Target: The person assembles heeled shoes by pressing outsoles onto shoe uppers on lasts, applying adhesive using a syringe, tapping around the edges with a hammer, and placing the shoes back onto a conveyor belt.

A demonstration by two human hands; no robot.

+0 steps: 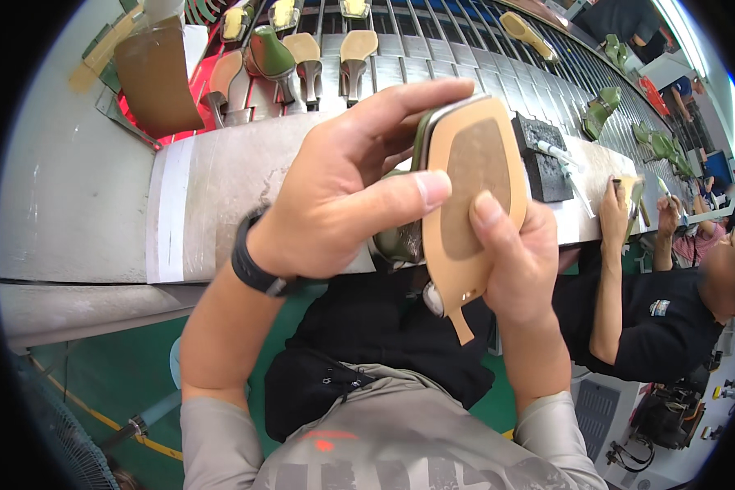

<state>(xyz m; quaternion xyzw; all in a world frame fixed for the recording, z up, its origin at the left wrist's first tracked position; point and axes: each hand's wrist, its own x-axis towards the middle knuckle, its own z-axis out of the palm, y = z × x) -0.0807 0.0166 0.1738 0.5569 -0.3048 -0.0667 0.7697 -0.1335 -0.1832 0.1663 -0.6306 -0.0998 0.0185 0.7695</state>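
Note:
Both hands hold a green shoe (399, 242) raised above the bench edge, with its tan sole (510, 159) facing me. A darker brown oval patch covers the sole's middle, and a narrow tan tab hangs from its lower end. My left hand (335, 184) wraps the shoe from the left, thumb laid on the sole and fingers partly hidden behind. Gripping the lower right side, my right hand (523, 261) presses its thumb on the brown patch; its other fingers are hidden behind the shoe.
A grey bench (229, 167) runs in front of me, with a black block (543, 155) bearing a white-handled brush (559, 153). Beyond it, a slatted metal conveyor (433, 53) carries green shoes (271, 53) and tan soles. A brown sheet (157, 82) stands left. A co-worker (653, 318) works at right.

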